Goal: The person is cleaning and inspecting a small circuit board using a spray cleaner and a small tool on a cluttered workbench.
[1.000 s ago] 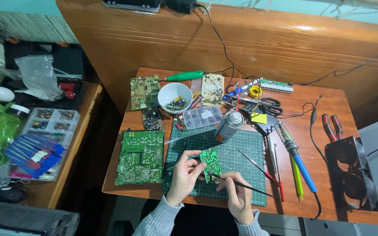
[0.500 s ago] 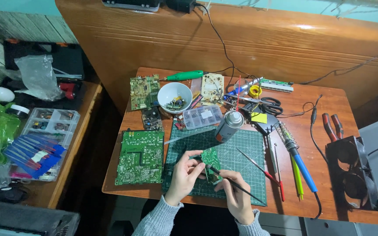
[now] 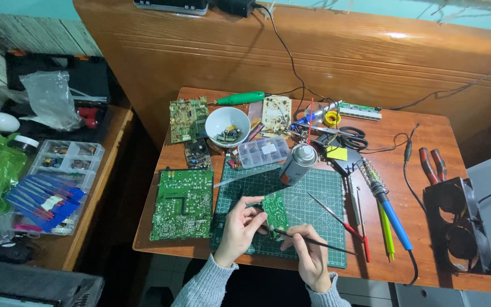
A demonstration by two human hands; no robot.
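probe tip now moved onto small board; left hand fingers pinch board, right hand fingers grip probe; a slip could scratch traces.

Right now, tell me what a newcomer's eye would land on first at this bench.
At the front edge, on the green cutting mat, the left hand holds a small green circuit board upright, while the right hand grips a thin black probe whose tip is at the board. A larger green circuit board lies flat to the left, and a white bowl of parts stands behind.
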